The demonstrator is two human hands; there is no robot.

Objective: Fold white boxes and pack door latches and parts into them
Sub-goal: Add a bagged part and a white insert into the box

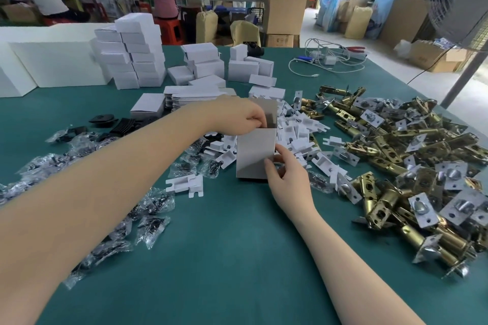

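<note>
While your right hand [286,174] pinched the box [254,155] low, it stood upright, long axis vertical. Your left hand [244,117], fingers curled, gripped its open top.

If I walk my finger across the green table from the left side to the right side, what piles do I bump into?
Clear bags of black parts → white cardboard inserts around the box that the hands hold → brass door latches.
</note>
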